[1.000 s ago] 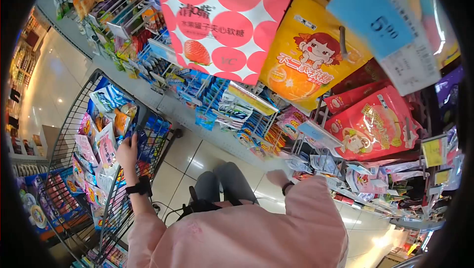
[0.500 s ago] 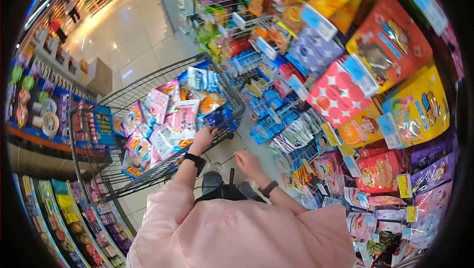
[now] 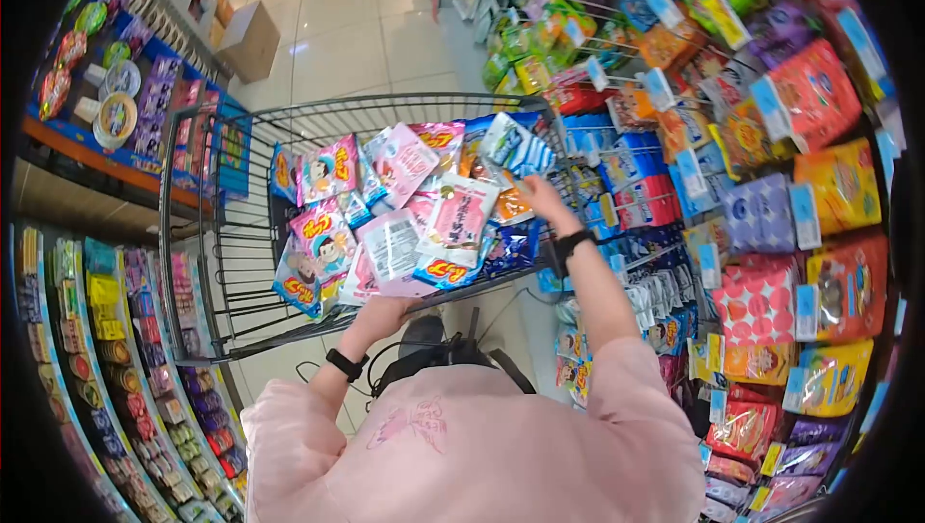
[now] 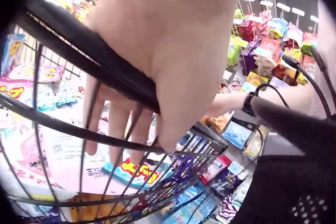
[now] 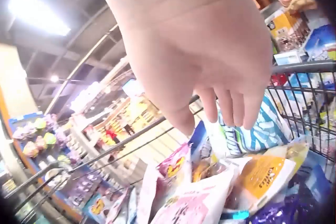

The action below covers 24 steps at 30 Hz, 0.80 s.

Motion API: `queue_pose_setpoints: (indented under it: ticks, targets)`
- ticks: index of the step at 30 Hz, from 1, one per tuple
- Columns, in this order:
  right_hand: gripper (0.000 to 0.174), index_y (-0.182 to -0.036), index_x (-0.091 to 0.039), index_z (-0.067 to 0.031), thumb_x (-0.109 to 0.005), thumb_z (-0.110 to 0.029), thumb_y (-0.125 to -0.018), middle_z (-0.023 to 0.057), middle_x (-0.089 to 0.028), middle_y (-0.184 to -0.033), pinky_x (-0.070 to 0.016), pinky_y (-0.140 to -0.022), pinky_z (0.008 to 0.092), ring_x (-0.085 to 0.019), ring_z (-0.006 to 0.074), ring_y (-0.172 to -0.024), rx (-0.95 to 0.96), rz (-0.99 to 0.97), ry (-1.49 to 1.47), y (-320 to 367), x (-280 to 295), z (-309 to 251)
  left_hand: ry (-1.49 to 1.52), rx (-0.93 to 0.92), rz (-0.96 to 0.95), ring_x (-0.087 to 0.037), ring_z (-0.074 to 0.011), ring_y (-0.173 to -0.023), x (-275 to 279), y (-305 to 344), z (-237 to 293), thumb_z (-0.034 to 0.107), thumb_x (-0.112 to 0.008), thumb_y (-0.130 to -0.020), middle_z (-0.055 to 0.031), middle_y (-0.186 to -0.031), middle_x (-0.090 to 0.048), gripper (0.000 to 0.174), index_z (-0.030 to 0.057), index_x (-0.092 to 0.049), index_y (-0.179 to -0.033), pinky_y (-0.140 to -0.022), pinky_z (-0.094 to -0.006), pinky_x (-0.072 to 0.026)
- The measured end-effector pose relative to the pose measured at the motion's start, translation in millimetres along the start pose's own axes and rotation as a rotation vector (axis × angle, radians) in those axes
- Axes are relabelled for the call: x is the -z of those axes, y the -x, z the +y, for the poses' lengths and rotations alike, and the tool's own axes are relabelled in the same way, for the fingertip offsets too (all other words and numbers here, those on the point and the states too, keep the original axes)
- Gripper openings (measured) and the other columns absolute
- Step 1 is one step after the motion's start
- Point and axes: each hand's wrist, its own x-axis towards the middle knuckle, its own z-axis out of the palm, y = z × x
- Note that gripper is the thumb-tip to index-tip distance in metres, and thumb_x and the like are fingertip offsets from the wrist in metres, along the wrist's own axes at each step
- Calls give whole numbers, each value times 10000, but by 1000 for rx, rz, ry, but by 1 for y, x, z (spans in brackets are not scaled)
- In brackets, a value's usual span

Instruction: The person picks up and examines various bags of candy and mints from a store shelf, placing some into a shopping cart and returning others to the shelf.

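- Blue-and-white bag: placed by the far right corner of the shopping cart, on top of the heap; seen just under the right hand in the right wrist view.
- Orange packet: lodged nearer the cart's right end, just beside the right hand; partly covered by neighbours.
- Right hand: held palm down over the bags, fingers extended and pointed downward, thumb set well apart. Nothing is pinched. Whether the blue-and-white bag is touched by the fingertips cannot be told.
- Near edge of the cart: gripped by the left hand, palm over the rim, fingers lowered inside the wires, thumb kept outside. Fingers slightly separated, no bag held.
- Pink-and-white packet: laid on top of the heap, between the two hands.
- Pale packet: rested face down or back up, printed panel shown, near the near edge and close to the left hand.
- Dark blue packet: tucked low at the near right corner.
- Pink cartoon packets: grouped toward the cart's left end, well apart from the right hand.
- Black bands worn at both wrists.
- Hanging candy bags displayed beyond the cart's right end; cardboard box set on the floor past the far edge.
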Motion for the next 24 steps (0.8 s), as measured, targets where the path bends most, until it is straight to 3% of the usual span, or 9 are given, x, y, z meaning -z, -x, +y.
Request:
queue_pose_setpoints:
  ticks: [2, 6, 8, 10, 12, 14, 16, 17, 24]
  targets:
    - [504, -1064, -490, 5, -650, -250, -660, 197, -536, -1037, -406, -823, 354, -510, 312, -983, -82, 60, 126, -31, 4, -5, 24, -43, -46, -561, -315, -756, 7, -1, 3, 274, -505, -796, -149, -842, -588, 284, 111, -550, -1023, -645, -387, -445]
    - [581, -1143, -403, 4, -622, -97, -615, 216, -462, -1121, -361, -889, 369, -437, 332, -1063, 45, 208, 208, -78, 25, -15, 113, -62, -19, -563, -307, -772, 15, -3, 6, 391, -513, -782, -141, -895, -588, 403, 67, -551, -1018, -648, -374, -457]
    - [647, -1181, -353, 11, -634, -88, -607, 222, -411, -1173, -314, -942, 359, -389, 336, -1106, 113, 282, 265, -94, 20, 1, 115, -9, -48, -563, -302, -789, 15, -3, 6, 400, -497, -789, -133, -928, -583, 411, 64, -551, -1020, -656, -368, -460]
    - [767, -1230, -300, -15, -688, -121, -578, 220, -422, -1165, -325, -928, 365, -397, 340, -1096, 146, 323, 309, -109, 7, 25, 116, 36, -78, -564, -297, -807, 20, -5, 6, 409, -482, -797, -124, -960, -579, 421, 61, -551, -1022, -665, -362, -463]
    - [792, -1250, -280, -43, -705, -156, -592, 204, -399, -1200, -328, -918, 383, -375, 331, -1119, -103, 137, 356, -105, 11, -4, 131, 36, -127, -561, -292, -830, 25, -7, 9, 411, -460, -808, -110, -996, -570, 419, 64, -551, -1025, -676, -357, -466]
    - [782, -1238, -303, -64, -716, -224, -593, 184, -436, -1164, -352, -885, 387, -406, 323, -1087, -77, 194, 427, -105, 2, -12, 144, 40, -106, -561, -297, -830, 25, -7, 8, 397, -457, -814, -115, -984, -573, 407, 62, -550, -1025, -680, -360, -464]
    - [770, -1218, -321, -76, -719, -259, -584, 175, -461, -1120, -360, -874, 392, -425, 319, -1059, -244, 130, 591, -98, -5, -26, 188, 52, -107, -557, -298, -840, 23, -8, 8, 387, -455, -817, -124, -979, -572, 402, 53, -553, -1018, -688, -359, -461]
    - [666, -1125, -400, -54, -715, -274, -581, 165, -497, -1051, -416, -804, 394, -484, 333, -973, -227, 163, 659, -92, -10, -31, 191, 51, -111, -557, -298, -840, 25, -8, 9, 387, -455, -817, -124, -979, -572, 402, 53, -553, -1018, -688, -359, -461]
    - [412, -963, -513, -42, -667, -250, -643, 159, -541, -938, -439, -728, 421, -535, 334, -875, -118, 169, 582, -82, -9, -18, 189, 1, -105, -552, -301, -839, 20, -11, 7, 366, -480, -809, -133, -971, -572, 386, 46, -555, -1011, -695, -360, -456]
